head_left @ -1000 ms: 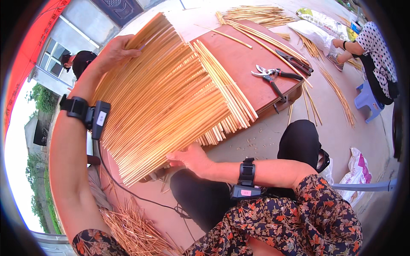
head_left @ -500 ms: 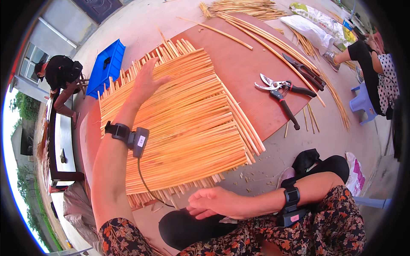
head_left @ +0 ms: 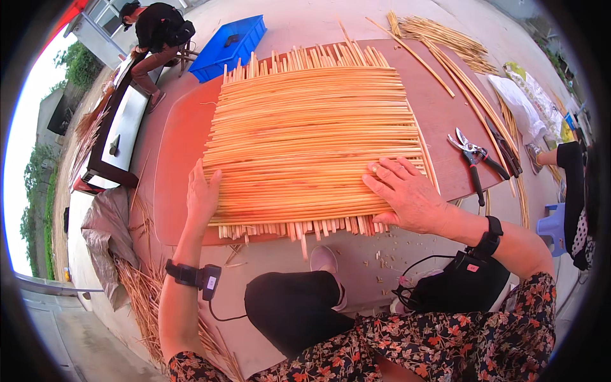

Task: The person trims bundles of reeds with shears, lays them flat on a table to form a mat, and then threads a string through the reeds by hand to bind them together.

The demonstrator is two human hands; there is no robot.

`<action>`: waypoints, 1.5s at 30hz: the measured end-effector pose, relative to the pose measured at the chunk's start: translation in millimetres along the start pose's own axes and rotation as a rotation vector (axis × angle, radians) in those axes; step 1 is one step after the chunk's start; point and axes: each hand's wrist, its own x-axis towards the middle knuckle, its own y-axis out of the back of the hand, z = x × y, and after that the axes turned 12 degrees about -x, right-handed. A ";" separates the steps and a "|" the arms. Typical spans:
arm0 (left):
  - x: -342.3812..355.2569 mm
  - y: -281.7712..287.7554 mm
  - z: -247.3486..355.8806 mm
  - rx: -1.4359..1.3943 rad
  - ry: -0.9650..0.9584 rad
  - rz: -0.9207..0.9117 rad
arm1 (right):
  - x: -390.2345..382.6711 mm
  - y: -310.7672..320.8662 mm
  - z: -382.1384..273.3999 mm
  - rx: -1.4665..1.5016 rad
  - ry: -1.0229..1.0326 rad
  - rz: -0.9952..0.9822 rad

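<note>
A broad mat of peeled tan reed stalks (head_left: pixel 305 140) lies on the reddish-brown table in front of me. Its top stalks run left to right, over a layer of crosswise stalks whose ends (head_left: pixel 299 58) stick out at the far and near sides. At the mat's near left edge is my left hand (head_left: pixel 202 194), fingers extended along the stalk ends. My right hand (head_left: pixel 407 196) rests on the near right part, palm down with the fingers spread. Neither hand grips a stalk that I can make out.
Red-and-black pruning shears (head_left: pixel 472 156) lie on the table's (head_left: pixel 445 121) right side, beside long loose stalks (head_left: pixel 468 83). A blue crate (head_left: pixel 228 46) stands beyond the far left edge. One person (head_left: pixel 156 38) works at the far left; another sits at the right.
My left hand has come back from the mat's far side to its near left edge. My right hand has moved from above my lap onto the mat. The view has turned.
</note>
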 end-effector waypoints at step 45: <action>-4.1 -30.1 68.2 0.342 -0.338 -0.226 | 90.2 -51.6 200.5 0.039 -0.644 0.125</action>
